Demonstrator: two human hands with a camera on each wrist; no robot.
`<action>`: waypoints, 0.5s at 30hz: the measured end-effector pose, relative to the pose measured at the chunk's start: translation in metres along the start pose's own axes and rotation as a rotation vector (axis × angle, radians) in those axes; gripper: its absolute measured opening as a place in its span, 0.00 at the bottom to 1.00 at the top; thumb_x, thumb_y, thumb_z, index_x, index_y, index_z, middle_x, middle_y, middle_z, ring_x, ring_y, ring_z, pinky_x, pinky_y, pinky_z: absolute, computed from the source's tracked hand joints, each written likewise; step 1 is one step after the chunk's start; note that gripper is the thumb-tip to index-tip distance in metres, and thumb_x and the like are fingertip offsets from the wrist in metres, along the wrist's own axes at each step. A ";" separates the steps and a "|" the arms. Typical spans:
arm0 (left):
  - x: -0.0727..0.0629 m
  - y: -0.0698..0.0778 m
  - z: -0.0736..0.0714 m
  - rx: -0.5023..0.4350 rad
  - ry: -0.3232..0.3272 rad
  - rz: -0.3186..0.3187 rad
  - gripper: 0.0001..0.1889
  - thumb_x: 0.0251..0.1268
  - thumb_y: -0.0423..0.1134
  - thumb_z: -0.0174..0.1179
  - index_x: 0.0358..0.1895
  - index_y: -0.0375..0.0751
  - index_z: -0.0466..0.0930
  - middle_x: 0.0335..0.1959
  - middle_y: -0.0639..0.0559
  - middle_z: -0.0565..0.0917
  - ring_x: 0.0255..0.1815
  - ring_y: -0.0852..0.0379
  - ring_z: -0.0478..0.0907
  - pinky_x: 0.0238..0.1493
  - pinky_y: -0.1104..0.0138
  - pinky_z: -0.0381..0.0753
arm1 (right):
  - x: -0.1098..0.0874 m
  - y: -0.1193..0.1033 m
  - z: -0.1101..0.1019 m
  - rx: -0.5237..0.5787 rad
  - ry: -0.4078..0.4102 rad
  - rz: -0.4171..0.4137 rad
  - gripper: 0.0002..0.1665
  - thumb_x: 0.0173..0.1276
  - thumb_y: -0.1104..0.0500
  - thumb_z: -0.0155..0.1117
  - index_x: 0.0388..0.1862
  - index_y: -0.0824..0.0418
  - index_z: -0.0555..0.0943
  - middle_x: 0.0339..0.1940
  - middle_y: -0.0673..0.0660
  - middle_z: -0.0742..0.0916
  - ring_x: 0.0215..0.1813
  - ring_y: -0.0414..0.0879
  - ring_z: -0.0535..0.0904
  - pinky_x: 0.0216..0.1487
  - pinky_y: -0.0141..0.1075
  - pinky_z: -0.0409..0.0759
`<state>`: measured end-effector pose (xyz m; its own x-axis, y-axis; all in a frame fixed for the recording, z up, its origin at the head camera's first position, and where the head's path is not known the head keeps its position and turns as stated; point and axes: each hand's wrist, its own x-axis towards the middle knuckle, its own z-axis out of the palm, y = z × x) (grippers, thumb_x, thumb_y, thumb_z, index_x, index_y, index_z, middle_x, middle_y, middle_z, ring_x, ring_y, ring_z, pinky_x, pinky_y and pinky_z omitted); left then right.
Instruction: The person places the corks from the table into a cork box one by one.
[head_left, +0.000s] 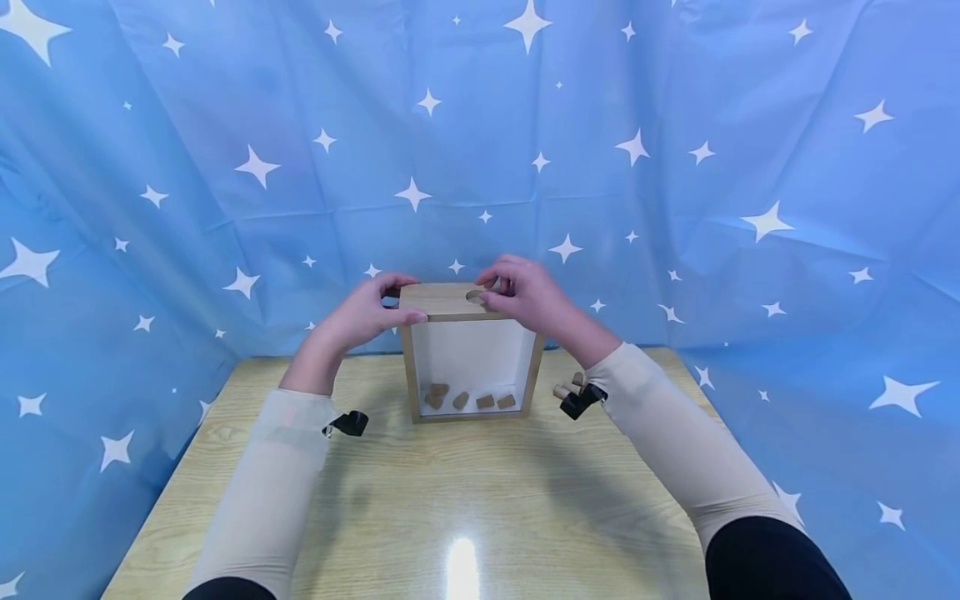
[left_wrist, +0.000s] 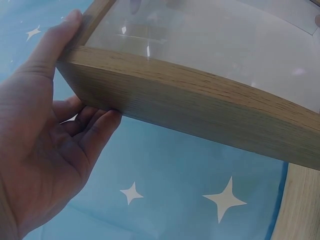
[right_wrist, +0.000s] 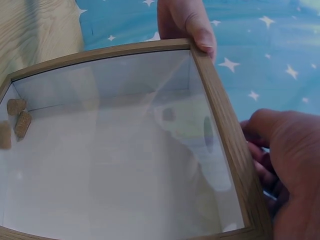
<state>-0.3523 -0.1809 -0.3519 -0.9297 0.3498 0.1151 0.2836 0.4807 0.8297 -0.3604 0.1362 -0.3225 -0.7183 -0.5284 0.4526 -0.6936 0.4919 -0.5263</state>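
A wooden shadow box point(head_left: 536, 375) with a clear front stands upright on the table. A round hole point(head_left: 474, 296) is cut in its top, and several corks point(head_left: 461, 401) lie on its floor inside. My left hand point(head_left: 363, 312) grips the upper left corner, thumb at the front edge and fingers round the side, as the left wrist view shows. Over the hole is my right hand point(head_left: 525, 292), its thumb and forefinger apart at the rim. No cork shows between them; its other fingers are partly hidden behind the box edge point(right_wrist: 225, 120) in the right wrist view.
Loose corks point(head_left: 562, 390) lie on the wooden table point(head_left: 420, 492) to the right of the box, partly hidden by the black strap mount point(head_left: 581, 402) on my right wrist. A blue curtain with white stars point(head_left: 480, 150) hangs close behind the box.
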 end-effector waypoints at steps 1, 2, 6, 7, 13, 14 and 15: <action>0.000 0.000 0.000 0.002 0.000 0.000 0.42 0.69 0.56 0.80 0.79 0.45 0.73 0.71 0.42 0.77 0.68 0.40 0.76 0.66 0.44 0.81 | -0.001 0.000 -0.001 0.007 0.005 -0.004 0.10 0.77 0.66 0.74 0.54 0.64 0.91 0.44 0.54 0.87 0.38 0.47 0.80 0.38 0.37 0.80; 0.000 0.000 0.000 0.004 -0.001 0.001 0.42 0.69 0.56 0.79 0.80 0.44 0.73 0.71 0.41 0.77 0.68 0.40 0.76 0.67 0.44 0.80 | -0.002 0.000 -0.002 0.012 0.011 -0.006 0.09 0.77 0.66 0.74 0.53 0.64 0.92 0.43 0.54 0.86 0.38 0.48 0.80 0.38 0.37 0.80; 0.001 0.001 0.000 -0.003 -0.006 -0.002 0.42 0.69 0.55 0.79 0.80 0.44 0.73 0.71 0.41 0.77 0.69 0.40 0.76 0.67 0.43 0.80 | -0.006 0.000 -0.006 0.024 0.036 -0.013 0.07 0.77 0.64 0.75 0.51 0.62 0.92 0.42 0.54 0.86 0.38 0.48 0.80 0.38 0.38 0.80; 0.000 0.001 0.000 -0.004 -0.007 -0.003 0.42 0.69 0.55 0.79 0.80 0.45 0.73 0.71 0.41 0.77 0.69 0.40 0.76 0.67 0.43 0.80 | -0.008 0.000 -0.007 0.025 0.040 -0.010 0.07 0.77 0.64 0.75 0.51 0.62 0.92 0.42 0.54 0.86 0.38 0.48 0.80 0.38 0.38 0.80; -0.001 0.002 -0.001 -0.009 -0.009 -0.007 0.42 0.69 0.56 0.79 0.80 0.45 0.73 0.71 0.41 0.77 0.69 0.40 0.76 0.66 0.44 0.81 | -0.018 0.002 -0.016 0.022 0.060 0.015 0.06 0.78 0.64 0.74 0.50 0.60 0.91 0.44 0.53 0.86 0.38 0.49 0.79 0.37 0.39 0.79; -0.002 0.002 -0.001 -0.008 -0.010 -0.006 0.42 0.69 0.56 0.79 0.80 0.45 0.73 0.71 0.41 0.77 0.69 0.40 0.76 0.66 0.44 0.81 | -0.020 0.003 -0.018 0.024 0.065 0.017 0.06 0.78 0.64 0.74 0.50 0.60 0.91 0.43 0.53 0.86 0.38 0.49 0.79 0.37 0.39 0.79; -0.002 0.003 -0.001 -0.007 -0.010 -0.005 0.42 0.69 0.56 0.79 0.80 0.45 0.73 0.71 0.41 0.77 0.69 0.40 0.76 0.65 0.44 0.81 | -0.021 0.004 -0.019 0.024 0.072 0.020 0.06 0.78 0.64 0.74 0.50 0.60 0.91 0.43 0.53 0.86 0.38 0.49 0.79 0.37 0.38 0.79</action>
<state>-0.3497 -0.1810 -0.3495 -0.9287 0.3554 0.1057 0.2774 0.4769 0.8341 -0.3486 0.1624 -0.3205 -0.7344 -0.4676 0.4919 -0.6784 0.4845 -0.5523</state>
